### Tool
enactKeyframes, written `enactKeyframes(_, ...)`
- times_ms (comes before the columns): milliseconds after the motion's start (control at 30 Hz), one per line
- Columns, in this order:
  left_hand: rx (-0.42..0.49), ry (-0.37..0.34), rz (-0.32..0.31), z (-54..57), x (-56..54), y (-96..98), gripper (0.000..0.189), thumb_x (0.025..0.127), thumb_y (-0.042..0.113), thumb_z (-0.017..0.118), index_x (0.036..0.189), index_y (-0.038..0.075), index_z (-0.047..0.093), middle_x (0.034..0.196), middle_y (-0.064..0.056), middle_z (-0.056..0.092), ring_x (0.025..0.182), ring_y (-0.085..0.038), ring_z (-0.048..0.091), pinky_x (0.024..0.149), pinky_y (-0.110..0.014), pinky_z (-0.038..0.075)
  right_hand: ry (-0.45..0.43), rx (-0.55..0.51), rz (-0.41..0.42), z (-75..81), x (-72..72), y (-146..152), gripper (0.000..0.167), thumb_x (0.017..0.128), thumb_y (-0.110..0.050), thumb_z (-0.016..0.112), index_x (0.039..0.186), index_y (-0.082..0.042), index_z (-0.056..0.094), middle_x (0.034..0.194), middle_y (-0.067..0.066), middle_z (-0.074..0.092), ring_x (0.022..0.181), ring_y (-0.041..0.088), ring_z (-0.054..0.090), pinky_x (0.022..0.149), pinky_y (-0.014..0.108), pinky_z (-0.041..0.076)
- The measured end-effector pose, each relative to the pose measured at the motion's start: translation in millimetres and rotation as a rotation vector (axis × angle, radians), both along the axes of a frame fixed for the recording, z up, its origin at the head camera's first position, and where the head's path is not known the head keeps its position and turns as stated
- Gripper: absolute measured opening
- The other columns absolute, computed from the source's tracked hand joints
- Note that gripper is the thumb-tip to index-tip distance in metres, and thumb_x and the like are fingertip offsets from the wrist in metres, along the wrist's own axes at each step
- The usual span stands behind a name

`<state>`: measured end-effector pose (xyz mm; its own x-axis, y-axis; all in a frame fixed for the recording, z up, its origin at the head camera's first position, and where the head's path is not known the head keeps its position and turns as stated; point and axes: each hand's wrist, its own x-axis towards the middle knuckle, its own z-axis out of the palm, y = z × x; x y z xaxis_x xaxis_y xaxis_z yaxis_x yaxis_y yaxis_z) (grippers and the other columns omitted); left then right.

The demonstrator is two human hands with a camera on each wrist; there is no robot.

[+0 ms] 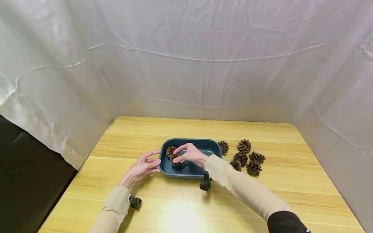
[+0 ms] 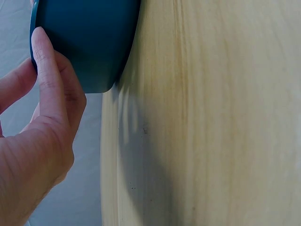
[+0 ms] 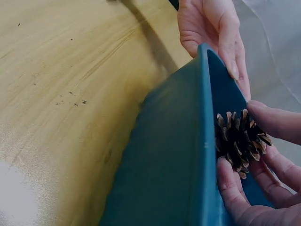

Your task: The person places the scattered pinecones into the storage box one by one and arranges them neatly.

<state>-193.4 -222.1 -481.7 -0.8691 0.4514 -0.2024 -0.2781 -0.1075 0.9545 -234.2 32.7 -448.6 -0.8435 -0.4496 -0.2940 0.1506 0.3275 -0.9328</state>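
Observation:
A dark blue rectangular container (image 1: pixel 189 176) stands on the table, with a brown pinecone (image 1: pixel 171 151) inside at its left end. Just in front of it, my right hand (image 1: pixel 190 154) reaches in over the container and pinches a second pinecone (image 3: pixel 239 141) between thumb and fingers. This pinecone is low inside the walls, partly covered by the fingers. At the container's left end, my left hand (image 1: pixel 144 166) touches the outer wall near the rim. Its thumb and fingers (image 2: pixel 49 77) lie fairly straight against the wall in the left wrist view.
To the right of the container lie several loose pinecones (image 1: pixel 244 146), some partly behind the right forearm. The wooden table (image 1: pixel 140 129) is bordered by pale hanging fabric (image 1: pixel 204 87) at the back and sides. A black surface (image 1: pixel 29 168) is at the far left.

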Motion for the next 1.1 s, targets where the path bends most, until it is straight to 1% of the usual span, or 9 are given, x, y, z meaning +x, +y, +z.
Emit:
enactKeyframes(300, -0.006, 0.0, -0.001, 0.6, 0.2, 0.2, 0.063, 0.103, 0.0, 0.052, 0.155, -0.007, 0.018, 0.099, 0.0, 0.066, 0.079, -0.009, 0.068, 0.077, -0.023, 0.063, -0.008, -0.001, -0.01, -6.2, 2.3, -2.6, 0.033, 0.081, -0.009, 0.084, 0.111, -0.003, 0.073, 0.128, 0.016, 0.062, 0.077, 0.014, 0.063, 0.082, 0.041, 0.062)
enactKeyframes(500, -0.003, 0.0, -0.001, 0.3, -0.2, 0.3, 0.063, 0.102, -0.001, 0.052, 0.155, -0.007, 0.018, 0.1, 0.001, 0.066, 0.079, -0.009, 0.069, 0.078, -0.023, 0.063, -0.009, 0.023, -0.019, -11.7, 2.3, -4.1, 0.034, 0.079, -0.009, 0.085, 0.11, -0.003, 0.074, 0.133, 0.016, 0.059, 0.078, 0.014, 0.063, 0.078, 0.036, 0.062)
enactKeyframes(667, 0.007, -0.007, 0.002, 0.1, -0.6, 1.1, 0.063, 0.102, -0.001, 0.053, 0.155, -0.006, 0.019, 0.1, 0.001, 0.067, 0.079, -0.01, 0.069, 0.078, -0.024, 0.064, -0.014, 0.018, -0.019, -14.0, 2.7, -5.5, 0.034, 0.079, -0.007, 0.085, 0.11, -0.002, 0.074, 0.134, 0.016, 0.058, 0.079, 0.013, 0.063, 0.075, 0.032, 0.062)
enactKeyframes(867, 0.016, 0.001, -0.006, -1.1, -0.8, 0.3, 0.063, 0.102, -0.001, 0.053, 0.155, -0.006, 0.019, 0.099, 0.001, 0.067, 0.08, -0.009, 0.069, 0.078, -0.023, 0.063, -0.024, -0.013, 0.011, -17.8, 3.3, -6.1, 0.033, 0.081, -0.001, 0.081, 0.113, 0.002, 0.072, 0.135, 0.019, 0.058, 0.081, 0.012, 0.065, 0.078, 0.033, 0.064)
enactKeyframes(1100, 0.006, -0.008, 0.001, -0.9, -0.5, 0.5, 0.063, 0.102, -0.001, 0.053, 0.155, -0.006, 0.019, 0.1, 0.001, 0.067, 0.08, -0.009, 0.069, 0.078, -0.024, 0.064, -0.05, -0.061, 0.012, -18.7, 4.9, -5.4, 0.031, 0.085, 0.002, 0.076, 0.115, 0.005, 0.07, 0.138, 0.02, 0.055, 0.087, 0.013, 0.066, 0.083, 0.035, 0.064)
